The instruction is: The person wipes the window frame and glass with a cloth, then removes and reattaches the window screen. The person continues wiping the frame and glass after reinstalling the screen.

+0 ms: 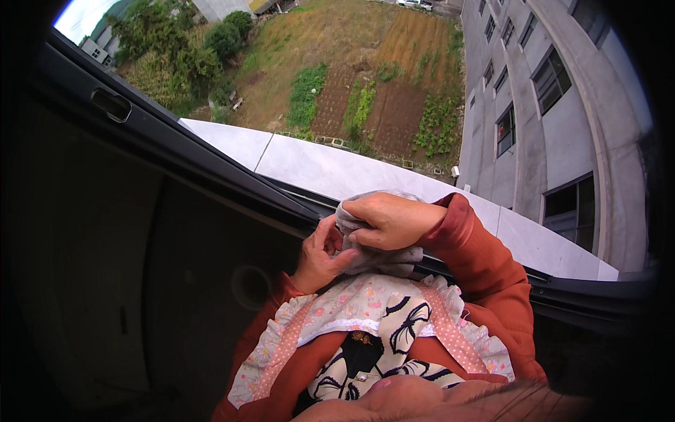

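Note:
A grey cloth (387, 259) is bunched over the window track, and my right hand (393, 219) grips its upper part from the right. Some of it shows beyond the right hand, above the knuckles. Close to the cloth's left edge is my left hand (321, 256), palm turned inward and fingers bent. Its thumb lies along the cloth; whether the fingers pinch it cannot be told. Just beyond the left fingertips ends the dark window sash (221, 171), which runs up to the upper left. The track beneath the cloth is mostly hidden.
Outside the opening lies a pale stone ledge (316, 161), with a drop to garden plots (364, 105) below. A grey building wall (553, 142) rises on the right. On the sash is a recessed latch slot (112, 105). A floral apron (348, 303) touches the near side.

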### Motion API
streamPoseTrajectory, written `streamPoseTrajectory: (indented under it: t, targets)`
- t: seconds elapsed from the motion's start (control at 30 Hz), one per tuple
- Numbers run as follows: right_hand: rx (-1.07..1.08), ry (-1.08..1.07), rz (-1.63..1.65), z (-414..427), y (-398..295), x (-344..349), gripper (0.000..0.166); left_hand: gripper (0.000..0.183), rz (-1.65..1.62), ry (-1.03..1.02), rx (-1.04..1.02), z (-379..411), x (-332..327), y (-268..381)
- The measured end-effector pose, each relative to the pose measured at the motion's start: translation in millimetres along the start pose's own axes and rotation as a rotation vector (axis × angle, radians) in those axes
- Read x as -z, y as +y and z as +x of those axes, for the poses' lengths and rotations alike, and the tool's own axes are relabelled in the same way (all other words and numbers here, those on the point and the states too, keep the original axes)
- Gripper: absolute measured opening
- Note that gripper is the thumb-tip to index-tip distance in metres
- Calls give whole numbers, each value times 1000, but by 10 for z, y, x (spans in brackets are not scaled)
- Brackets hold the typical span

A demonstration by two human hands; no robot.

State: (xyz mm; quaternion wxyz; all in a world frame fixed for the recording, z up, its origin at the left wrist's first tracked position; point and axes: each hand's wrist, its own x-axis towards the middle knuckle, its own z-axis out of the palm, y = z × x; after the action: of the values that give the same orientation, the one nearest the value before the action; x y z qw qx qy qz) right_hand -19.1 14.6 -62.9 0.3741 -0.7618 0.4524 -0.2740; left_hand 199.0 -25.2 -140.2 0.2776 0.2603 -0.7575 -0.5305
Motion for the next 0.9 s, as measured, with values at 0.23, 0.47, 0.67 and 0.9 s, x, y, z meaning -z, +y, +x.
streamPoseTrajectory:
  t: [0.23, 0.47, 0.67, 0.9]
  targets:
    - [-167, -170, -63, -139, 139, 307, 35, 19, -179, 82, 10, 61, -50, -127]
    - [154, 79, -2, -182, 307, 414, 20, 28, -545, 12, 291, -1, -43, -157]
    - [-5, 127, 617, 243, 495, -50, 24, 28, -617, -117, 340, -16, -59, -56]
    - [-82, 322, 266, 501, 469, -13, 29, 35, -423, 105, 173, -109, -203, -31]
